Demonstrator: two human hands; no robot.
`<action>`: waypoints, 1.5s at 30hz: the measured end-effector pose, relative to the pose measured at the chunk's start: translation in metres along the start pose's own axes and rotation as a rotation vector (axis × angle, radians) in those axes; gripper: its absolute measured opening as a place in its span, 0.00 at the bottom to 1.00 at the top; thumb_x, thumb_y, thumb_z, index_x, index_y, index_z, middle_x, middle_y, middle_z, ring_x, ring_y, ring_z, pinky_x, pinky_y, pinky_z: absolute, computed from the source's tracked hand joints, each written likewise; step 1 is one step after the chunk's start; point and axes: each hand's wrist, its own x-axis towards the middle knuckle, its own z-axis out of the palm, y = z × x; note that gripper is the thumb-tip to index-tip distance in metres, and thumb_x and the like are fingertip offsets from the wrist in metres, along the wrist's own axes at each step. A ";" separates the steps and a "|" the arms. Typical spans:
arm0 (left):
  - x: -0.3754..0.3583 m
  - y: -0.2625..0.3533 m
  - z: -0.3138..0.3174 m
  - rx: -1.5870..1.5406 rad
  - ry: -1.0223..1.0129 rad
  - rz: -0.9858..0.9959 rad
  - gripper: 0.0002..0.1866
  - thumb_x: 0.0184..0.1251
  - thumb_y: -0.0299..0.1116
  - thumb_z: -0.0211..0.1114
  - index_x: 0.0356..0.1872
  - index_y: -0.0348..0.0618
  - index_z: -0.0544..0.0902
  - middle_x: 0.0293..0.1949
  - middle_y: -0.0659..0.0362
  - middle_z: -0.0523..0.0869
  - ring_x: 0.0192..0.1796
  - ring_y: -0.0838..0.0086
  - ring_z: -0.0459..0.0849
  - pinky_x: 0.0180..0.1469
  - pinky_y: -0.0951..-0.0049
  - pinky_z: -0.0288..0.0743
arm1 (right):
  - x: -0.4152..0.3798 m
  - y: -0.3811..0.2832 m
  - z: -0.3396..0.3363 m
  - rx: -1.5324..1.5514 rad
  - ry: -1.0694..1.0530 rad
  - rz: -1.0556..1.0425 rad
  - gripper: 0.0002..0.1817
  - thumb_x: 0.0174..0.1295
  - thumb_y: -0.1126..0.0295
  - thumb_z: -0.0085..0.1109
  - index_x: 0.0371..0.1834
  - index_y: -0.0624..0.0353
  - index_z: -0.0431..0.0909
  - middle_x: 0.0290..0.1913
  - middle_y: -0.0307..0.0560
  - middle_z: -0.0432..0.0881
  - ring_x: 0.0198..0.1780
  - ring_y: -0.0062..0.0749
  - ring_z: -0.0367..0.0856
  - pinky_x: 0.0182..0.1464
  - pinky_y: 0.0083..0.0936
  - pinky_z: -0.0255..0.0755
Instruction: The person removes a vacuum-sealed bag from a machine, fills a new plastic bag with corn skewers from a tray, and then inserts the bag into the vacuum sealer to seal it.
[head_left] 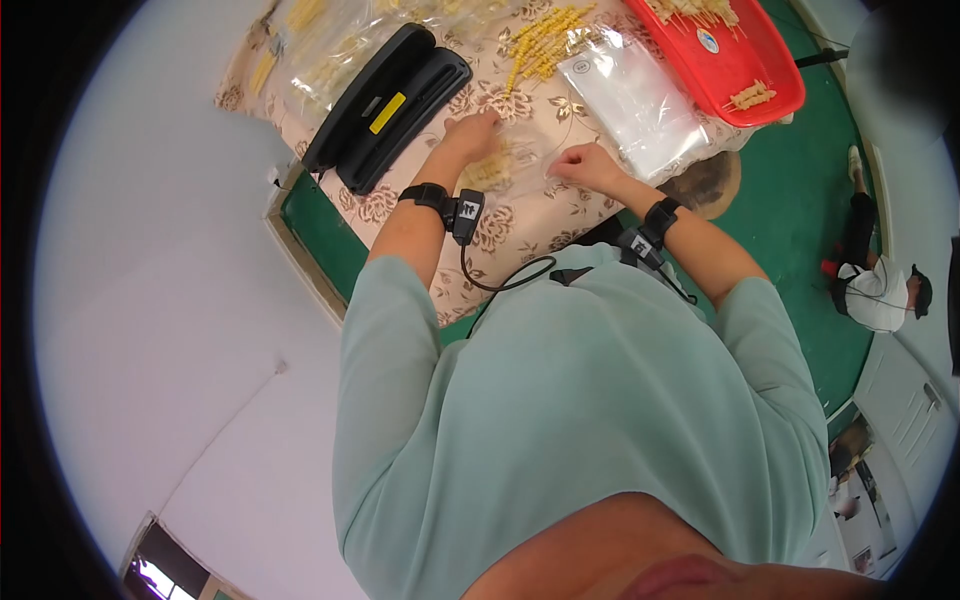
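A clear plastic bag (523, 172) with pale yellow food inside (487, 170) lies on the flowered tablecloth between my hands. My left hand (473, 136) is over the far left side of this bag, its fingers curled, with the tips partly hidden. My right hand (592, 167) pinches the bag's right edge between thumb and fingers. Left of my left hand stands a black vacuum sealer (405, 110) with its lid raised and a yellow label inside. Beyond my right hand is a stack of flat clear bags (635, 100).
Yellow spiral skewers (548, 42) lie at the far side of the table. A red tray (765, 60) with more skewers is at the far right. Filled bags (340, 50) lie at the far left. A round wooden stool (715, 187) is right of the table; another person (875, 290) is further right.
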 end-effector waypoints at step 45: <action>-0.170 -0.033 0.056 -1.452 0.518 0.141 0.11 0.64 0.29 0.68 0.45 0.37 0.86 0.42 0.59 0.88 0.45 0.79 0.83 0.52 0.79 0.74 | 0.020 -0.098 0.050 -0.031 -0.334 -0.418 0.13 0.68 0.65 0.58 0.52 0.55 0.83 0.50 0.36 0.85 0.53 0.20 0.79 0.60 0.21 0.69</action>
